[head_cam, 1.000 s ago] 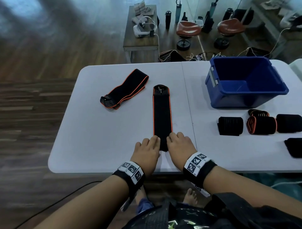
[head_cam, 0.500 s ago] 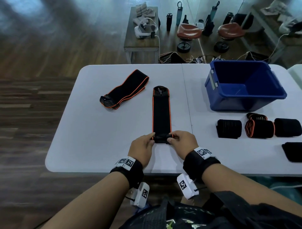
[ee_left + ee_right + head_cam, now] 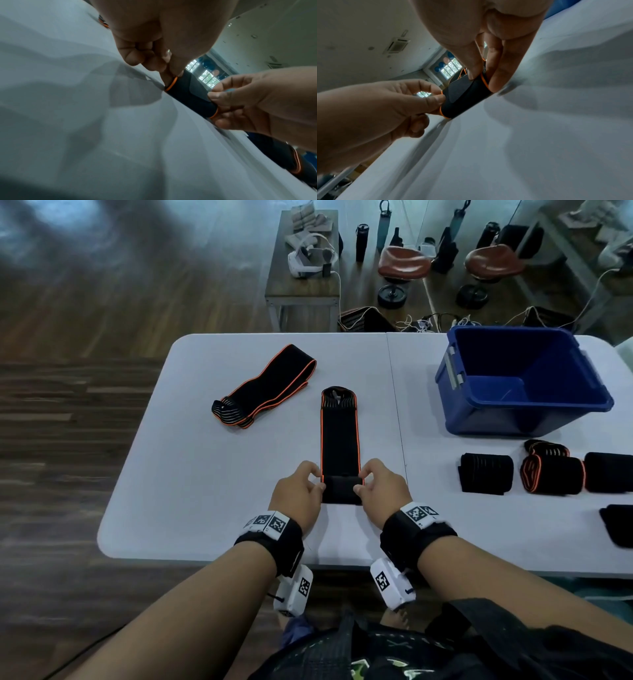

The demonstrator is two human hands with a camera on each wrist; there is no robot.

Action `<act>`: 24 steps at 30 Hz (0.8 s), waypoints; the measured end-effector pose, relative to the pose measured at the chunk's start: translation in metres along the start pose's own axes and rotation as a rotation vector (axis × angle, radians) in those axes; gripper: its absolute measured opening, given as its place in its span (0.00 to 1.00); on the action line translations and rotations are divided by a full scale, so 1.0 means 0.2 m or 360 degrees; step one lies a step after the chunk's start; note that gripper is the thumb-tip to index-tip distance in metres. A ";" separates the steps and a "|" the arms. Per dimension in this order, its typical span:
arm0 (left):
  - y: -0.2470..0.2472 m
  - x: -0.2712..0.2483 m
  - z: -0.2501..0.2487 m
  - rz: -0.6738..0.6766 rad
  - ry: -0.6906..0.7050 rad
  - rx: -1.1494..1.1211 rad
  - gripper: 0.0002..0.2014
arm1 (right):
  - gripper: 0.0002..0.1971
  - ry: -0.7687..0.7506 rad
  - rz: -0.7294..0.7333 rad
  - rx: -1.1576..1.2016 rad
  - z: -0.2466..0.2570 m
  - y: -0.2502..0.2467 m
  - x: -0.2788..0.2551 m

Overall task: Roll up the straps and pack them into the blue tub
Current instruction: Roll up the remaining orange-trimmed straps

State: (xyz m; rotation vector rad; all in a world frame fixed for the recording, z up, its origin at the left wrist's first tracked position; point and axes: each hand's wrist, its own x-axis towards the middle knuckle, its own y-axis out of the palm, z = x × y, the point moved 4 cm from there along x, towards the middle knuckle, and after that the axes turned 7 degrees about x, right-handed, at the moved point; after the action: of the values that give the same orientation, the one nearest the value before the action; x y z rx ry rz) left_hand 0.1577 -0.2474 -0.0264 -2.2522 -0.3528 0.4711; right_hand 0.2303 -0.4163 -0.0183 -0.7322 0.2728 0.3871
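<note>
- A long black elastic strap with thin orange edging lies flat and straight on the smooth white surface, running away from the person; its far end shows pale ribbed stitching.
- The near end of that strap is wound into a short, soft cylinder lying crosswise, with an orange ring showing at each end face in the wrist views.
- The left hand pinches the roll's left end between thumb and curled fingers; the right hand pinches the right end likewise, thumb on top. The roll sits directly between the two hands, touching the surface.
- A second black, orange-edged strap, loosely folded, lies diagonally to the left, well apart from the hands.
- A deep, rectangular blue plastic tub with a grey side latch stands at the far right.
- Just in front of the tub lie finished black rolls, one showing orange edges.
- Each wrist wears a black band with square black-and-white coded markers; no readable writing appears.
</note>
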 end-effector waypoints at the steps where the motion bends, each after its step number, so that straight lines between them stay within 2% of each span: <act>1: 0.00 0.00 -0.01 0.0002 0.0035 0.0045 0.07 | 0.06 -0.0024 0.0011 -0.0017 0.00 0.00 0.00; 8: 0.02 0.02 -0.03 0.0043 0.0108 0.0385 0.06 | 0.17 -0.0158 0.0092 -0.0241 0.04 0.01 -0.02; 12: 0.03 0.04 -0.02 0.0075 0.0173 0.0499 0.14 | 0.26 -0.0247 0.0247 -0.0393 0.05 0.02 -0.03; 15: 0.05 0.04 0.02 0.0085 0.0232 0.0422 0.18 | 0.29 -0.0265 0.0359 -0.0528 0.03 0.03 -0.01; 20: 0.07 0.04 0.09 0.0166 0.0209 0.0302 0.24 | 0.29 -0.0211 0.0318 -0.0435 -0.01 0.02 0.02; 24: 0.05 0.07 0.08 0.0139 0.0136 0.0191 0.21 | 0.24 -0.0151 0.0287 -0.0338 -0.01 0.02 0.05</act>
State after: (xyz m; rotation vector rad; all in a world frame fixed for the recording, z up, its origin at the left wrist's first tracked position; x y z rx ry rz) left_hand 0.1642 -0.2380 -0.0468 -2.1694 -0.1781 0.4281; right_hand 0.2370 -0.4123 -0.0252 -0.8977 0.2104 0.6273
